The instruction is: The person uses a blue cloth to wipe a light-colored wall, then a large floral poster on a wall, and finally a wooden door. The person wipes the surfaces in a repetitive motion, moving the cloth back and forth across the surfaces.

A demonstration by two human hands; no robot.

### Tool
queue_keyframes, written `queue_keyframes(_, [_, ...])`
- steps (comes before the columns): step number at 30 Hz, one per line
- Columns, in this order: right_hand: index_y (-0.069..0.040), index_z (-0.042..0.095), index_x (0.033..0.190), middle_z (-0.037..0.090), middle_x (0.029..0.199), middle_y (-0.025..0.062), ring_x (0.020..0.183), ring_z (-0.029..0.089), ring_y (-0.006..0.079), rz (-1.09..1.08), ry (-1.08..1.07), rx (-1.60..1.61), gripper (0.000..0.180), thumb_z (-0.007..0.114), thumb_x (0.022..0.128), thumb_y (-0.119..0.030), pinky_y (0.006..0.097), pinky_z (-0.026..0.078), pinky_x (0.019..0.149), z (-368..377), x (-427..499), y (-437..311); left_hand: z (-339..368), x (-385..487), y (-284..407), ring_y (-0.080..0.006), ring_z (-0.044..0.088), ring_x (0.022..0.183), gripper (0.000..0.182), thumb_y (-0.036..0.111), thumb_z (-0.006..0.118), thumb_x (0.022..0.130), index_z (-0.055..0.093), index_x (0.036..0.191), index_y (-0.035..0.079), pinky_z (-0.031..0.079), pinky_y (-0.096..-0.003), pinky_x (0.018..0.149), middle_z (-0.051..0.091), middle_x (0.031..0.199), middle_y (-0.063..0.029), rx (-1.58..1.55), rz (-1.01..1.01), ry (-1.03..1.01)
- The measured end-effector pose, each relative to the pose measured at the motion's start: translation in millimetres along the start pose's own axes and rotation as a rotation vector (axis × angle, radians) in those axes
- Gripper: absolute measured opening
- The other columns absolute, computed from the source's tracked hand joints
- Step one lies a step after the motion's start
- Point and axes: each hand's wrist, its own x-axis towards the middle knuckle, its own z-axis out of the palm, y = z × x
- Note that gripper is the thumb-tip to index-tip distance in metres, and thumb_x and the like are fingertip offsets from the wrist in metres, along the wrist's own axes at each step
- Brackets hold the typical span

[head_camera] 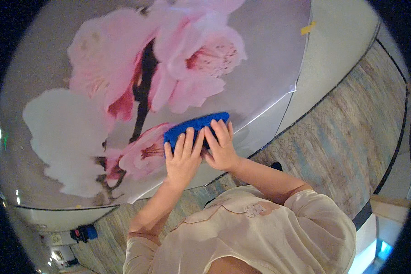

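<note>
Both my hands press a long blue pad (197,121) against a large glossy sheet (260,61) printed with pink and white blossoms. My left hand (183,161) lies over the pad's left half, fingers spread. On its right half rests my right hand (224,150), the thumb tucked below the pad. Fingers hide the pad's lower part. Under and around it is a printed pink flower (147,154), near the sheet's lower edge. That edge stands out as a pale line, running from a corner at the right down to another at the lower left.
A pale wall (335,44) borders the sheet on the right, where yellow tape (308,28) sits across the sheet's edge. Dark trim divides the wall from the patterned floor (349,113). A blue, black and red item (84,233) stands at lower left.
</note>
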Motion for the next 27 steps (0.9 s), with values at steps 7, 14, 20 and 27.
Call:
queue_keyframes(7, [-0.001,0.044,0.133,0.034,0.142,0.0226,0.129,0.033,0.0458,0.033,0.136,-0.059,0.061,0.059,0.075,-0.014,0.0544,0.024,0.107,-54.8,43.5,79.1,14.6,97.4,52.7,-0.0280,0.044,0.122,0.053,0.026,0.053,0.080,0.050,0.133,0.020,0.021,-0.0550,0.104,0.043,0.140,-0.0103,-0.081,-0.088,0.051])
queue_keyframes(14, [0.002,0.043,0.131,0.032,0.141,0.0265,0.130,0.030,0.0473,0.051,0.132,-0.110,0.059,0.061,0.078,-0.017,0.0541,0.025,0.108,-95.9,26.3,128.2,29.7,139.2,108.7,-0.0215,0.038,0.129,0.054,0.028,0.053,0.080,0.049,0.134,0.020,0.022,-0.0510,0.104,0.041,0.144,-0.0048,-0.097,0.041,0.055])
queue_keyframes(20, [0.003,0.045,0.129,0.033,0.140,0.0271,0.128,0.033,0.0460,-0.132,0.119,-0.193,0.058,0.059,0.084,-0.031,0.0550,0.026,0.107,-134.0,51.1,192.5,38.7,177.5,137.9,-0.0215,0.034,0.132,0.053,0.026,0.052,0.082,0.048,0.134,0.020,0.022,-0.0504,0.103,0.038,0.145,-0.0045,-0.254,-0.075,0.056])
queue_keyframes(27, [-0.006,0.053,0.125,0.039,0.137,0.0194,0.126,0.035,0.0414,-0.209,-0.103,-0.194,0.056,0.066,0.072,-0.021,0.0562,0.027,0.104,-107.4,7.0,160.0,44.9,102.1,140.3,-0.0248,0.043,0.112,0.056,0.031,0.064,0.074,0.054,0.128,0.022,0.031,-0.0506,0.093,0.050,0.125,-0.0063,-0.276,-0.193,0.029])
